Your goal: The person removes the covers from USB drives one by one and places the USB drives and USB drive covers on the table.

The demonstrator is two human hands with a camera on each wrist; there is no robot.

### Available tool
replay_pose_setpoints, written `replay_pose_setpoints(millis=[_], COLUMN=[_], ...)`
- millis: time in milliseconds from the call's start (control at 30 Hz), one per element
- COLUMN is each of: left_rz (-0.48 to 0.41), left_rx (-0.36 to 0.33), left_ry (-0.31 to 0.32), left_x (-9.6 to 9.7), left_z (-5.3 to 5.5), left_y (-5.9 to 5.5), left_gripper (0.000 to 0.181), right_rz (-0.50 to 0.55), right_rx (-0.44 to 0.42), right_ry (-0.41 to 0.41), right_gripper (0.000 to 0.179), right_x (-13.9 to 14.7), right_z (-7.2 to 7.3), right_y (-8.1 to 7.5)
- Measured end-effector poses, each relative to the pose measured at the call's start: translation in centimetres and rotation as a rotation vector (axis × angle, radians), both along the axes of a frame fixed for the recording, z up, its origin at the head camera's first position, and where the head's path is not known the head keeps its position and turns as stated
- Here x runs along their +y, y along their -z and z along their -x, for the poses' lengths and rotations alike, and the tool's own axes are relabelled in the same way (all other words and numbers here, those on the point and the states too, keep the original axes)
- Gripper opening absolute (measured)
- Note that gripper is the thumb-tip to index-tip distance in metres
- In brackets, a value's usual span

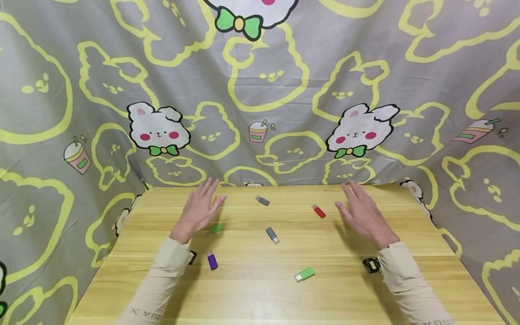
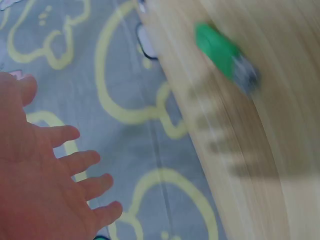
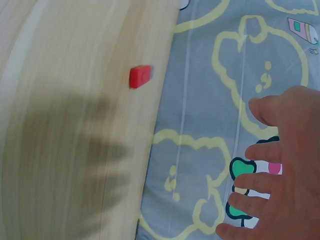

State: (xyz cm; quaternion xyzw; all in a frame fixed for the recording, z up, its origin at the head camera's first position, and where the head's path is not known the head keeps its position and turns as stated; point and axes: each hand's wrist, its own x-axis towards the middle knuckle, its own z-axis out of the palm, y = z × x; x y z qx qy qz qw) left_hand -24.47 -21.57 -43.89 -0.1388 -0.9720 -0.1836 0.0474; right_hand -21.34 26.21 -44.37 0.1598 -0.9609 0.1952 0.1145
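Observation:
Both hands hover over the wooden table with fingers extended and nothing in them. My left hand [image 1: 199, 210] is nearest a green USB stick [image 1: 217, 228], which its wrist partly overlaps in the head view; a purple USB stick [image 1: 212, 261] lies closer to the front. To the right of the table, my right hand [image 1: 363, 213] is beside a red USB stick [image 1: 319, 211]. Two grey USB sticks lie between the hands, one grey stick [image 1: 262, 200] at the back and another grey stick [image 1: 272, 235] mid-table. Nearer the front sits a second green USB stick [image 1: 305, 274].
The light wooden table [image 1: 252, 298] ends at the back against a grey curtain [image 1: 280, 122] printed with yellow outlines and white bunnies. Curtain hangs at both sides too. A black wrist device [image 1: 371, 265] shows by the right sleeve.

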Motion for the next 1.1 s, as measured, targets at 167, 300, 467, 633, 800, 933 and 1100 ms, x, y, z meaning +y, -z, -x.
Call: replay_pose_setpoints(millis=[167,300,467,633,800,933,1100], left_rz=[-0.122,-0.217,-0.335,-0.455,-0.542,-0.567,-0.597], left_rx=[0.003,0.003,0.003,0.028,0.047,0.039,-0.032], left_ry=[0.039,0.056,0.072,0.081,0.067,0.073,0.084], left_x=[2.7,5.0,7.3,8.7,9.3,9.7,10.0], left_z=[-0.2,0.0,0.3,0.2,-0.2,-0.5,-0.9], left_y=[0.1,0.3,1.1,2.1,2.8,3.3,3.7], left_gripper=[0.069,0.068,0.065,0.059,0.056,0.055,0.055], right_rz=[0.044,0.080,0.127,0.205,0.241,0.228,0.228], right_rx=[-0.016,-0.036,-0.050,-0.090,-0.114,-0.159,-0.161], right_ry=[0.003,0.004,0.008,0.038,0.073,0.108,0.146], right_gripper=[0.063,0.062,0.058,0.053,0.049,0.051,0.047], right_x=[-1.1,-2.1,-3.3,-4.2,-5.2,-5.8,-6.2], right_z=[0.2,0.8,1.6,2.2,2.8,3.1,3.2], right_y=[0.1,0.8,2.0,3.0,3.9,4.5,5.1])
